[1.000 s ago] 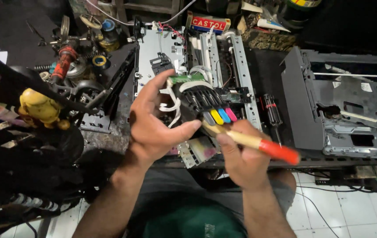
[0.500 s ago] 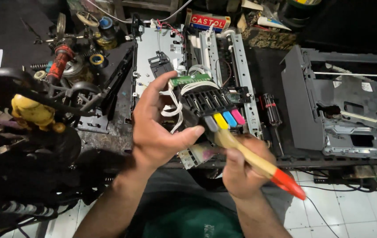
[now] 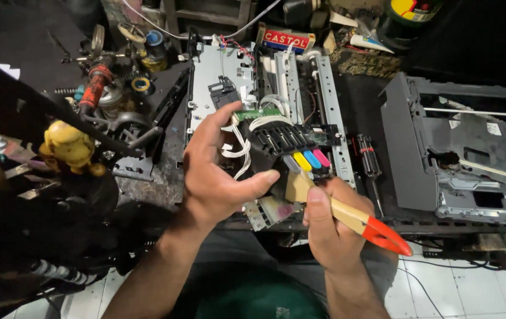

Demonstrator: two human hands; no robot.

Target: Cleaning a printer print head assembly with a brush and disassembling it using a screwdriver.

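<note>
My left hand (image 3: 217, 177) grips a black printer ink carriage (image 3: 285, 145) with grey, yellow, blue and pink cartridge tabs, white ribbon cables (image 3: 238, 150) and a small green circuit board on top. My right hand (image 3: 330, 227) holds a paintbrush with a wooden handle and red tip (image 3: 377, 230); its bristle end rests against the lower side of the carriage. Both hands are held above the opened printer chassis (image 3: 223, 77).
A grey printer housing (image 3: 460, 159) lies at the right. A screwdriver with a black and red handle (image 3: 370, 159) lies beside the chassis. Cluttered metal parts, tape rolls and a yellow object (image 3: 70, 145) fill the left. White floor tiles show below.
The brush has swung so its red end points further down and right. My left hand has shifted its grip on the carriage a little; the view has moved slightly.
</note>
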